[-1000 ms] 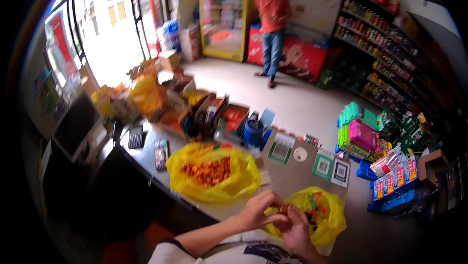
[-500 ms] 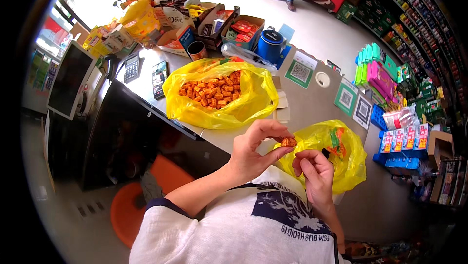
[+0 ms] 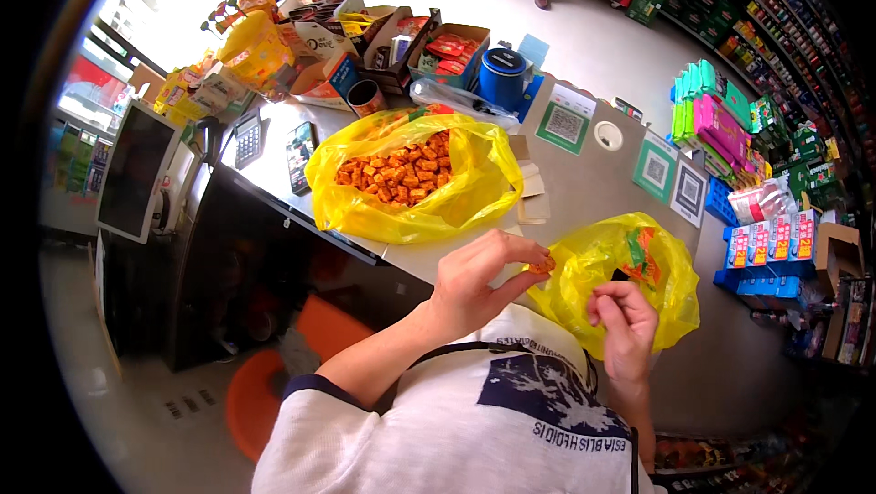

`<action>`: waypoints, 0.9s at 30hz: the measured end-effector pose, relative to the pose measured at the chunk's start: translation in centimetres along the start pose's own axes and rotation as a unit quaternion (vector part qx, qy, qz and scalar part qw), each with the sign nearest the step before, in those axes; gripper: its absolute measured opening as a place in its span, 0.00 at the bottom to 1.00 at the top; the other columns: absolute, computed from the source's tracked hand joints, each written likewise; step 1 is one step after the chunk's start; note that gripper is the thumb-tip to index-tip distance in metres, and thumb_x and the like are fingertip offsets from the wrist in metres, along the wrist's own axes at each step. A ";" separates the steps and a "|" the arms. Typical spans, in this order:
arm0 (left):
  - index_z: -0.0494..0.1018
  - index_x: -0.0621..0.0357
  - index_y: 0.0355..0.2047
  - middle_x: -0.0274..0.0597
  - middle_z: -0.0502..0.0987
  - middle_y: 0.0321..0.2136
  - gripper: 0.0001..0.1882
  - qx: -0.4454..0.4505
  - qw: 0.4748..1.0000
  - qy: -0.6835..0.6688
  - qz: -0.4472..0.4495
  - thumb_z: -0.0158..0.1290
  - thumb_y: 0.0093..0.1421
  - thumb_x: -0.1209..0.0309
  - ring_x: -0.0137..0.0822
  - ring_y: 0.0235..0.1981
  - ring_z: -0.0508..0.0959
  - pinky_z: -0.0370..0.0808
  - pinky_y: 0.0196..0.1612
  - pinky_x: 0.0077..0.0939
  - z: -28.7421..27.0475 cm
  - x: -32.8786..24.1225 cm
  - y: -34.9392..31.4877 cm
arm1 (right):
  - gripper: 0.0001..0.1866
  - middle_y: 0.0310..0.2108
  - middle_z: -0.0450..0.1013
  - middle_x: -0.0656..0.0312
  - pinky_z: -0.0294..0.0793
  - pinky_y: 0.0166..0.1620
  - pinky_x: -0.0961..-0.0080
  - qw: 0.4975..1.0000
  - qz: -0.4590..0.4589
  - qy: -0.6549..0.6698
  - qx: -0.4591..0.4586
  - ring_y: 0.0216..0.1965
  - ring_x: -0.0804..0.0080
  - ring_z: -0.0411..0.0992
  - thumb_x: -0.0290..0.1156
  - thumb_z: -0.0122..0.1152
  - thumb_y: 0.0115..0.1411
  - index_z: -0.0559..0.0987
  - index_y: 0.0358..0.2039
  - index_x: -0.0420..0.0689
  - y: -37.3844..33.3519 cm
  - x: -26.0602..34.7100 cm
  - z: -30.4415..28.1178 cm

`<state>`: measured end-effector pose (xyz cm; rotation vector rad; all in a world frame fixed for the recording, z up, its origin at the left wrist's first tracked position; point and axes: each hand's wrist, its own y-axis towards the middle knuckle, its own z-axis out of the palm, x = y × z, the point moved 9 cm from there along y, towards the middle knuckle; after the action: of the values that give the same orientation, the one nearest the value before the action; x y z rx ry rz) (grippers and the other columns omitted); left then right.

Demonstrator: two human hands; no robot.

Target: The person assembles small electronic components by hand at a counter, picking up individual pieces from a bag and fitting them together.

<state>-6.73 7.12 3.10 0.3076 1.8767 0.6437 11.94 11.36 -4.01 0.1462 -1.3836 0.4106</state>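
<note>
Between the thumb and fingers of my left hand (image 3: 470,282) is a small orange-red snack piece (image 3: 544,265). My right hand (image 3: 630,334) is closed, thumb against curled index finger, in front of the right-hand yellow plastic bag (image 3: 677,307); whether anything tiny is in that pinch is hidden. Inside this bag lies an orange and green wrapper (image 3: 644,257) beside something dark. A larger yellow plastic bag (image 3: 479,207) stands beyond my left hand, its mouth spread wide. Many similar orange-red snack pieces (image 3: 397,173) fill it.
A phone (image 3: 299,156) and a calculator (image 3: 247,138) lie left of the larger bag. Behind it are a brown cup (image 3: 367,98), snack boxes and a blue canister (image 3: 502,79). Code cards (image 3: 655,167) lie on the counter at right. An orange chair (image 3: 255,403) stands lower left.
My right hand has moved right, away from my left hand and the snack piece. The left hand still holds the piece, now turned a little. The view has shifted slightly.
</note>
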 end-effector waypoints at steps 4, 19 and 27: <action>0.71 0.64 0.31 0.43 0.77 0.30 0.13 -0.014 0.998 -0.001 -0.066 0.59 0.44 0.85 0.32 0.32 0.78 0.74 0.37 0.20 -0.8 1.9 -0.8 | 0.05 0.25 0.70 0.63 0.65 0.31 0.87 0.999 -0.006 0.022 -0.028 0.25 0.83 0.65 0.23 0.51 0.57 0.73 0.33 0.36 0.0 -0.3 -2.3; 0.75 0.58 0.32 0.41 0.71 0.32 0.16 0.017 0.999 -0.045 0.023 0.59 0.40 0.85 0.34 0.33 0.75 0.73 0.33 0.23 0.2 -1.6 -0.1 | 0.09 0.32 0.72 0.63 0.68 0.37 0.88 0.987 0.007 0.057 0.153 0.32 0.84 0.69 0.25 0.55 0.57 0.72 0.38 0.36 1.3 3.0 6.6; 0.72 0.64 0.34 0.42 0.71 0.30 0.18 0.015 0.995 -0.092 0.031 0.62 0.41 0.82 0.33 0.32 0.74 0.71 0.34 0.21 0.7 -2.6 0.5 | 0.08 0.31 0.71 0.62 0.69 0.39 0.85 0.972 -0.004 0.184 0.147 0.33 0.82 0.69 0.20 0.56 0.52 0.71 0.35 0.36 1.7 2.3 6.3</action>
<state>-5.10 6.44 5.20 0.4315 1.7065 0.6083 5.81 11.29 -0.77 0.3020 -0.9515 0.6041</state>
